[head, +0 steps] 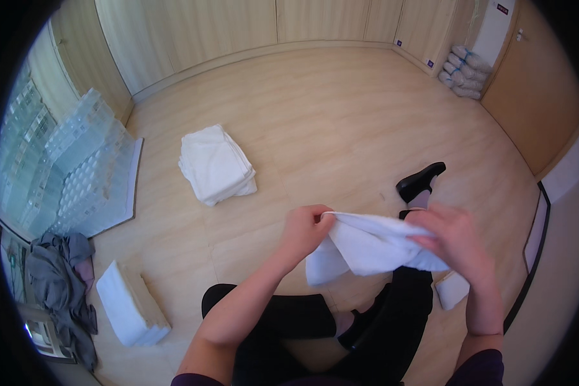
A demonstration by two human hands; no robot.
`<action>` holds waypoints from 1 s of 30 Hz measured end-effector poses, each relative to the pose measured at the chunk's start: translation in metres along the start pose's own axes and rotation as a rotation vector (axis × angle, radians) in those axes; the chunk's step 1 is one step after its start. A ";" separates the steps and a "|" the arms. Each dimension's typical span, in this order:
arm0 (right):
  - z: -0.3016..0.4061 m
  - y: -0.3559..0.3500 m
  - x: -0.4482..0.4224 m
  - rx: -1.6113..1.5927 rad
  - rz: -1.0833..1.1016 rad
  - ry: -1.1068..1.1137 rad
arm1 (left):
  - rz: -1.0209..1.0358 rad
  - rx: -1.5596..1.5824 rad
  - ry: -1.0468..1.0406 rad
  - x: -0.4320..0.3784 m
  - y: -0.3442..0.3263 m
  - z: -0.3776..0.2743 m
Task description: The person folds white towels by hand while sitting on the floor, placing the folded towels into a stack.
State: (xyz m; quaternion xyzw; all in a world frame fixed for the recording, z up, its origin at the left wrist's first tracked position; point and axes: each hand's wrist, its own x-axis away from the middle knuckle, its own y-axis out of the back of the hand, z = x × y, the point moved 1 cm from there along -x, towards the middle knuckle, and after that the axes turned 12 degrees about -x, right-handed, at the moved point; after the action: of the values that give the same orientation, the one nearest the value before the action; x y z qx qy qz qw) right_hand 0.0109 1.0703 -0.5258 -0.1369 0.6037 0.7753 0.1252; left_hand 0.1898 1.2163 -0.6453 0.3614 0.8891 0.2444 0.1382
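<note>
A white cloth, like a towel (371, 243), hangs loosely above my legs. My left hand (309, 229) pinches its upper left corner between thumb and fingers. On the cloth's right side, my right hand (446, 236) grips the edge, slightly blurred. Ahead on the floor, to the left, lies a stack of folded white cloths (217, 166). A second folded white stack (130, 306) rests at the lower left. Partly hidden behind my right forearm is a white folded item (452, 289) on the floor.
Clear plastic containers (89, 173) are stacked on a board at the left, with a crumpled grey garment (60, 284) below them. Wooden cabinets (231, 34) line the far wall. Several wrapped bundles (465, 72) are piled beside a brown door (535, 87). My black shoe (420, 182) extends forward.
</note>
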 end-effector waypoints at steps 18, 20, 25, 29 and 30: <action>-0.013 0.046 0.005 0.190 -0.475 -0.022 | -0.269 -0.359 -0.037 0.023 0.075 0.135; -0.034 0.030 0.013 0.201 -0.469 -0.085 | -0.358 -0.383 -0.014 0.040 0.117 0.142; -0.056 -0.009 0.040 0.164 -0.260 -0.215 | -0.407 -0.821 0.139 0.091 0.188 0.110; -0.062 -0.030 0.039 0.151 -0.226 -0.244 | -0.381 -0.649 0.151 0.115 0.226 0.102; -0.065 -0.035 0.037 0.114 -0.237 -0.283 | -0.344 -0.589 0.246 0.116 0.232 0.101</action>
State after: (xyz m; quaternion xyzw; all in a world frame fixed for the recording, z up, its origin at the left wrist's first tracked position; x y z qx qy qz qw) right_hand -0.0074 1.0166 -0.5857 -0.0895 0.6029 0.7310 0.3068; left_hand 0.2847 1.4769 -0.6144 0.1190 0.8383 0.5049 0.1675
